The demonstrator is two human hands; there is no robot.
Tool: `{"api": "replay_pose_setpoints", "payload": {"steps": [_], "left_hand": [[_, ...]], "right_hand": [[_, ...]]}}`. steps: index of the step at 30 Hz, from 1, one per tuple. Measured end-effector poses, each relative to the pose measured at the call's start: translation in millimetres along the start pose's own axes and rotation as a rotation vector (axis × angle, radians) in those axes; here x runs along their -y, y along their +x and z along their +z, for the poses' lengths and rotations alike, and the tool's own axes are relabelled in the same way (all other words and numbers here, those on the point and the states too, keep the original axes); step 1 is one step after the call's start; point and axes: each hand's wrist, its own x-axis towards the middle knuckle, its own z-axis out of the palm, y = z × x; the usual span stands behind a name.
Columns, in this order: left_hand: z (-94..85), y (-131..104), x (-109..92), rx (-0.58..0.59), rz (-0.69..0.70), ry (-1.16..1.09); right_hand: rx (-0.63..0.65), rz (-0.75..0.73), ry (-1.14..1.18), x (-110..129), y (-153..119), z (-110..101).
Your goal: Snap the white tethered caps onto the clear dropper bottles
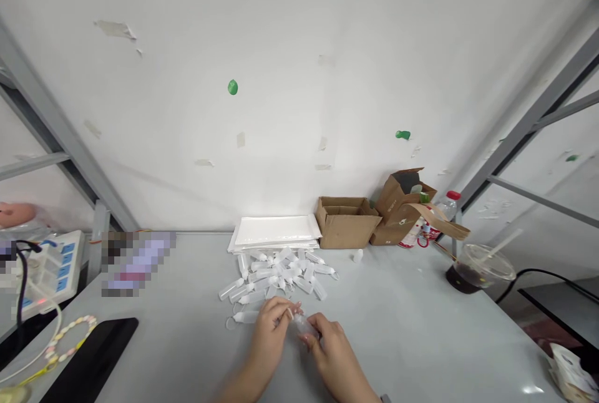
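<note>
Low in the middle of the head view, both hands meet at one small translucent plastic squeeze bottle (304, 326). My right hand (333, 345) is closed around its body, thumb below and fingers above. At the bottle's top end, the fingertips of my left hand (270, 329) are pinched on its white cap, partly hidden by the fingers. Just beyond my hands lies a loose pile of similar bottles (276, 275), several with thin ring straps at the cap. One more bottle (246, 317) lies right beside my left hand.
Behind the pile are stacked white sheets (276, 231) and a cardboard box (349, 231). A small white cap-like piece (358, 256) lies before the box. At right stand a brown carton (397, 209) and a drink cup (480, 269). A black phone (91, 359) and bead bracelet (70, 337) lie left.
</note>
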Motion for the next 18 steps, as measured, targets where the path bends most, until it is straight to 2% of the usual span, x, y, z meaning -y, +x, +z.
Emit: {"api": "replay_pose_setpoints", "payload": {"steps": [5,8,10,12,14,16,18], "left_hand": [[2.5,2,1,0.028,-0.009,0.123],[-6.5,7,3,-0.009,-0.097,0.139],[-13.1,11,2,-0.05,-0.128,0.192],[-15.2,13,-1,0.012,-0.119,0.267],[-11.9,14,-4,0.128,-0.117,0.349],[-6.3,13,-5,0.203,-0.121,0.432],[-2.7,12,-3,0.213,-0.104,0.493]], "right_hand": [[-0.013,-0.012,-0.116,-6,-3,-5],[-0.073,0.026,-0.157,-21,-7,-4],[-0.135,0.056,-0.097,-35,-7,-7],[-0.248,0.024,-0.006,-50,-1,-18],[-0.452,0.001,0.001,-65,10,-35],[-0.611,0.107,-0.023,-79,25,-55],[-0.666,0.217,-0.026,-93,41,-73]]}}
